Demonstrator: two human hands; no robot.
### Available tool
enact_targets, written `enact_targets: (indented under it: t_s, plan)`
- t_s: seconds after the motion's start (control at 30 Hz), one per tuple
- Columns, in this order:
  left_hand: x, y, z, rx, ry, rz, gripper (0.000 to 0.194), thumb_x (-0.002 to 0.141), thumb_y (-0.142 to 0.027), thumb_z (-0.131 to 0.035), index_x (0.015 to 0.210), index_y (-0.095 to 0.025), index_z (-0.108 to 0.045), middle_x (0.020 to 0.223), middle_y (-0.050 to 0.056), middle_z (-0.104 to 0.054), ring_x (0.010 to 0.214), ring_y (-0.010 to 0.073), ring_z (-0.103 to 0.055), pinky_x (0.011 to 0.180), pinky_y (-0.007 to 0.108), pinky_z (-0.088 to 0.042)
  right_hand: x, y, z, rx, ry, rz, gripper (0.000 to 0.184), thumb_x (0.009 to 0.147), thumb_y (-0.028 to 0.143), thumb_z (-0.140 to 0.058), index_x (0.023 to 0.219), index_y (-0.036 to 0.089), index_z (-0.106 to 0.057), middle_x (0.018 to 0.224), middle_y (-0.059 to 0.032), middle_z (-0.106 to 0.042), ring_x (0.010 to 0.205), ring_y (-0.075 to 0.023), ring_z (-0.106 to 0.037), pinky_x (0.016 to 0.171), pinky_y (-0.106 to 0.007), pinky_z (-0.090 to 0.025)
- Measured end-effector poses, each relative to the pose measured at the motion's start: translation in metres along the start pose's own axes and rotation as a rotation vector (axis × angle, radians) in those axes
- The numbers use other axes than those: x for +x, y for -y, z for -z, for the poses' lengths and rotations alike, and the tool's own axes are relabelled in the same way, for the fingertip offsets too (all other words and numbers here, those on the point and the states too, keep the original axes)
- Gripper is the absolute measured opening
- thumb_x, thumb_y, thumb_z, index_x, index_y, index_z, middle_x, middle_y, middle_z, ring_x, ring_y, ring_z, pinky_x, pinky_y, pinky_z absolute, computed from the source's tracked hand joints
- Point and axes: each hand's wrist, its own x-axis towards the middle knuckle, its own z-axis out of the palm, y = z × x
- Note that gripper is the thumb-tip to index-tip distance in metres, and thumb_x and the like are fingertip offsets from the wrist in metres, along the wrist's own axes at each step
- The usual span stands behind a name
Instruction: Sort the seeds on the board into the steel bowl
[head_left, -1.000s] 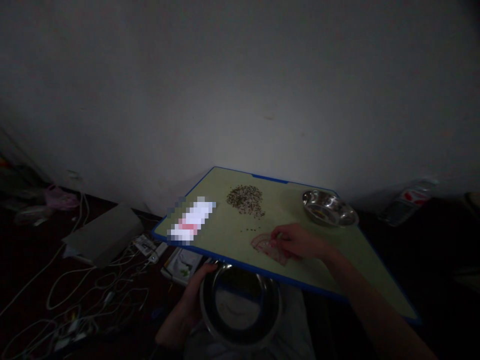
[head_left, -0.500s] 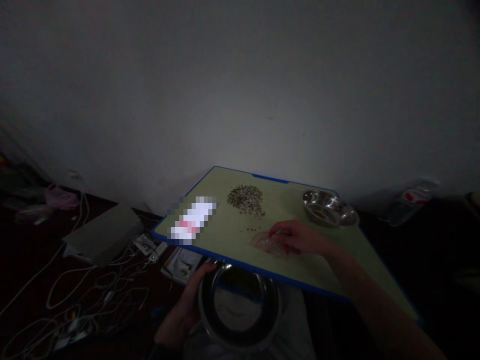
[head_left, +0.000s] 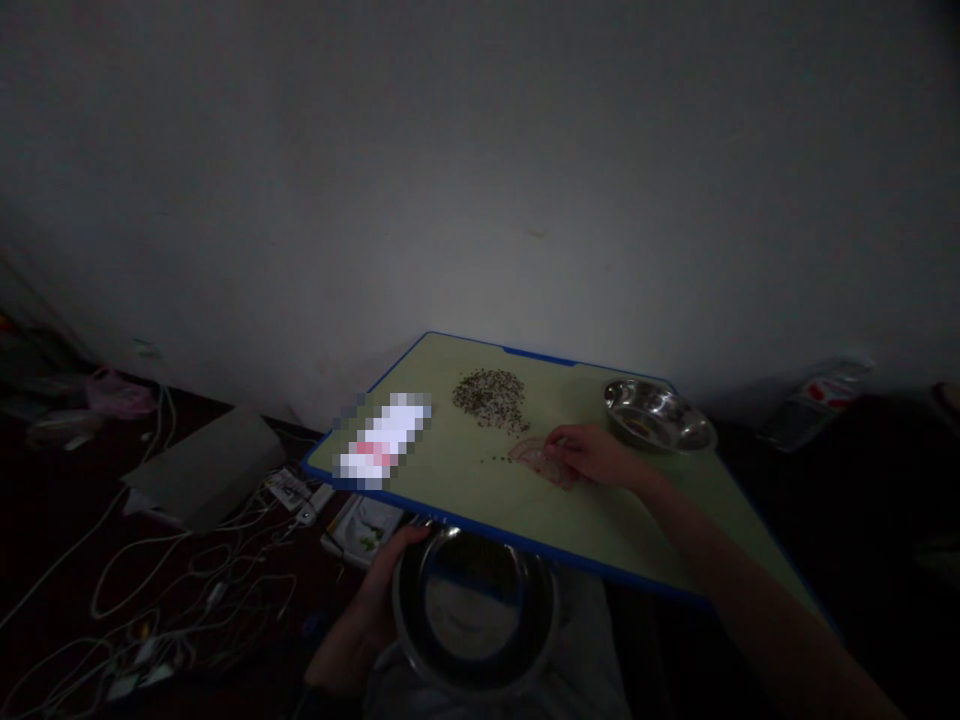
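Note:
My right hand (head_left: 589,453) is closed on a clear plastic piece with pinkish lines (head_left: 541,462), which looks like a thin lid or scraper; its exact kind is unclear. It is low over the pale green tabletop (head_left: 450,480), beside a few stray dark grains (head_left: 501,459). Just beyond lies a loose pile of mixed dark and light grains (head_left: 489,397). My left hand (head_left: 386,585) grips the left rim of a round steel bowl (head_left: 476,610), held below the table's near edge over my lap. The bowl's inside is dark, with reflections.
A second steel bowl (head_left: 660,417) stands at the table's right side. A lit, pixelated phone-like object (head_left: 386,440) lies at the left. Tangled white cables (head_left: 217,590) and a grey box (head_left: 206,470) are on the floor. Behind the table rises a wall (head_left: 480,200).
My right hand has moved slightly away from me with the clear plastic piece, closer to the grain pile. My left hand and its bowl have stayed nearly still.

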Motion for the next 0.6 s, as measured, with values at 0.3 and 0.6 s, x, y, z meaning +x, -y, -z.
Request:
enact_targets:
  t_s: [0.3,0.6]
  plan:
    - [0.001,-0.001,0.005,-0.021,-0.026,-0.045,0.018,0.069,-0.027,-0.057,0.067,-0.013,-0.067,0.060,0.003,-0.070,0.057,0.0165,-0.062,0.063,0.028,-0.045,0.002,0.008,-0.001,0.024,0.011,0.004,0.034,0.079,0.041,-0.042,0.086,0.013,-0.060,0.057,-0.0020,-0.059,0.046,-0.0097,-0.052,0.043,-0.019,-0.035]
    - [0.004,-0.001,0.014,-0.037,-0.009,-0.059,0.018,0.069,-0.028,-0.057,0.067,-0.013,-0.066,0.061,0.002,-0.070,0.059,0.0167,-0.062,0.064,0.027,-0.043,0.014,0.015,-0.004,0.008,0.031,0.033,0.031,0.078,0.039,-0.043,0.087,0.014,-0.060,0.057,-0.0011,-0.059,0.044,-0.0084,-0.049,0.044,-0.019,-0.036]
